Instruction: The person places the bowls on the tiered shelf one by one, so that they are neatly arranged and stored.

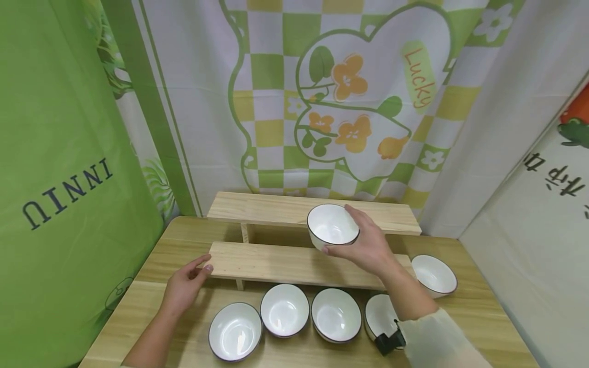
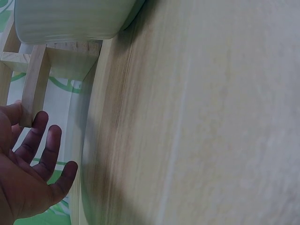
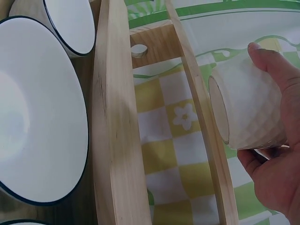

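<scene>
My right hand grips a white bowl with a dark rim, thumb on one side and fingers on the other. The bowl is in the air over the two-tier wooden shelf, in front of its upper board. Its textured outside and base show in the right wrist view, where the hand holds it from the right. At the left end of the lower board, my left hand pinches the board's end between thumb and index finger. The left wrist view shows the hand's other fingers spread loosely.
Several white bowls stand in a row before the shelf, among them a leftmost bowl and a middle bowl; the right forearm partly covers another. One more bowl sits right of the shelf. A patterned curtain hangs behind the wooden table.
</scene>
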`<state>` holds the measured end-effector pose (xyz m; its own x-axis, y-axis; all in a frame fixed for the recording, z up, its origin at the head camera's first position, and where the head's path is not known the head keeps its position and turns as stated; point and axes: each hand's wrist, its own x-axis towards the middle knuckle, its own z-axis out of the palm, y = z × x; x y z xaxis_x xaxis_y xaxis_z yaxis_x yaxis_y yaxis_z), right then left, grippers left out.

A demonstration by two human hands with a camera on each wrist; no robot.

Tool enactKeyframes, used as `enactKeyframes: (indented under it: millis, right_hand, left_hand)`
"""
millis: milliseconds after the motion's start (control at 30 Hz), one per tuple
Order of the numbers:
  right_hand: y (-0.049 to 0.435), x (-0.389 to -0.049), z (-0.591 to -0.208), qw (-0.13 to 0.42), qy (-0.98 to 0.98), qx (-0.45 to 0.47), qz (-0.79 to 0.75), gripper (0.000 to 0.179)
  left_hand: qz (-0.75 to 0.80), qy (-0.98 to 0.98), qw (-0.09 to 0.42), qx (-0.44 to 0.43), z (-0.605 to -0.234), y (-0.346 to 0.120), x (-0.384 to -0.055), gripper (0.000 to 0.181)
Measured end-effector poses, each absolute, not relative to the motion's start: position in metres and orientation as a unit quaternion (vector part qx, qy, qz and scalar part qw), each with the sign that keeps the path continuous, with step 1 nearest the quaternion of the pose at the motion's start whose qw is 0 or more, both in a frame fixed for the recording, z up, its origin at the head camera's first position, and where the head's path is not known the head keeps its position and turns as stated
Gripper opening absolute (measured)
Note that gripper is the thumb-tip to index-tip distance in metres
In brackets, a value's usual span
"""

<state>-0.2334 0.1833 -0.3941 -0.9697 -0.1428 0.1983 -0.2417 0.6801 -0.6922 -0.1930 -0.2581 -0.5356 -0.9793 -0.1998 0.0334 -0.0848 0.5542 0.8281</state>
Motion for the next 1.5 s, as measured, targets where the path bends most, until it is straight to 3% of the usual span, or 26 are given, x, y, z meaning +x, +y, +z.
enactKeyframes:
  millis: [700, 1067, 1500]
  right_hand:
    - [0.141, -0.261, -0.391, 0.076, -0.893, 0.124, 0.426, 0.122]
    - [0.121, -0.271, -0.391, 0.088, -0.879, 0.146, 0.446, 0.106]
    - [0.099, -0.286, -0.392, 0.096, -0.883, 0.149, 0.435, 0.110]
  left_hand:
    - [-0.462, -0.881, 0.050, 0.087, -0.533, -0.260, -0.189, 0.055]
    - [-0.449, -0.888, 0.061, 0.074, -0.537, -0.259, -0.188, 0.052]
    - [-0.462, -0.881, 0.060, 0.077, -0.537, -0.259, -0.187, 0.055]
